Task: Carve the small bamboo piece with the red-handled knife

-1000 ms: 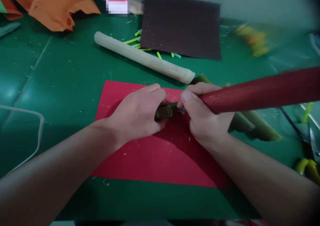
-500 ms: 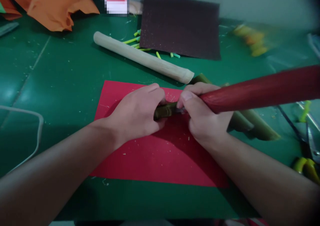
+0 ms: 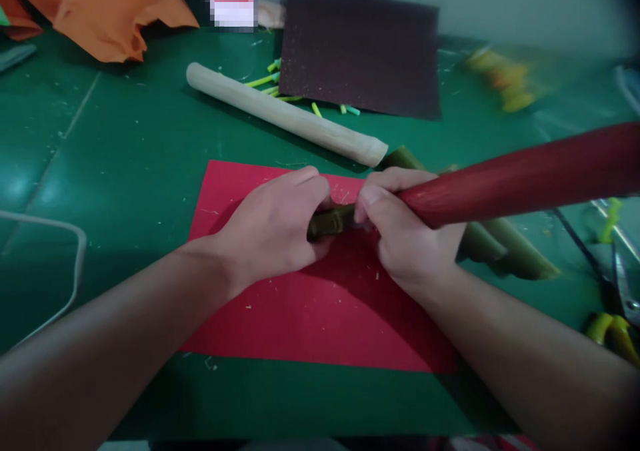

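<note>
My left hand [image 3: 280, 228] is wrapped round a dark green-brown piece of bamboo [image 3: 327, 224], whose right end sticks out past the fingers. In my right hand [image 3: 415, 231] is a knife with a long, thick red handle [image 3: 525, 174] that reaches out to the right edge. A small bit of its metal blade shows by my fingertips, against or very close to the bamboo; the exact contact is hidden. Both hands are above a red sheet [image 3: 310, 324] scattered with small pale shavings. Curved green bamboo pieces [image 3: 515, 244] lie behind my right wrist.
A pale peeled bamboo stick [image 3: 285, 114] lies beyond the red sheet. Behind it are a dark sheet [image 3: 360, 51] and yellow-green sticks [image 3: 263, 80]. Orange paper [image 3: 115, 18] sits at the back left. Yellow-handled pliers or cutters [image 3: 615, 334] lie at the right edge of the green table [image 3: 125, 164].
The red handle has swung up slightly at its right end, and the tool has tilted a little in my right hand. My left hand and the bamboo stay in place.
</note>
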`<state>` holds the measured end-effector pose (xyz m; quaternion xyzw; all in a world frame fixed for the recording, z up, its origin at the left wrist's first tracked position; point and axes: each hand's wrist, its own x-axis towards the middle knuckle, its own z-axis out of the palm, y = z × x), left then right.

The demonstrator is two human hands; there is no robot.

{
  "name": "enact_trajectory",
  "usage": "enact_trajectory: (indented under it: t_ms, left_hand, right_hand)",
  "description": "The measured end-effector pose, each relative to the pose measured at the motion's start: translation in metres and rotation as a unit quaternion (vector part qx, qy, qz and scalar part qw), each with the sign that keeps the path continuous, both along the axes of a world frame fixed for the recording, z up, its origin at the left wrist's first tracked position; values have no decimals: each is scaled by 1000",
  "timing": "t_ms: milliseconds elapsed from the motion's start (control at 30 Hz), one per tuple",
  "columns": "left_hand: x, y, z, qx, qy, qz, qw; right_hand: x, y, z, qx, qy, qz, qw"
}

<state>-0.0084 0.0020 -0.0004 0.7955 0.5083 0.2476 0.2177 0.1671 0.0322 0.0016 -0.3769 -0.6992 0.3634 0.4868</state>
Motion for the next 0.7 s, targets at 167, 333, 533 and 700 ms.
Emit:
enact_trajectory:
  t_ms: [167,333,533,700]
  left_hand:
    - [0,0,0,0,8,5,1000]
    - [0,1,1,-8,11,6,1000]
    - [0,1,1,-7,13,6,1000]
    - [0,1,0,-8,12,6,1000]
  right_hand:
    - [1,0,-2,15,15,-15,1000]
    - [0,3,-3,19,10,-40,999]
    - [1,4,-2,25,12,-38,999]
    - [0,3,-2,18,15,-32,999]
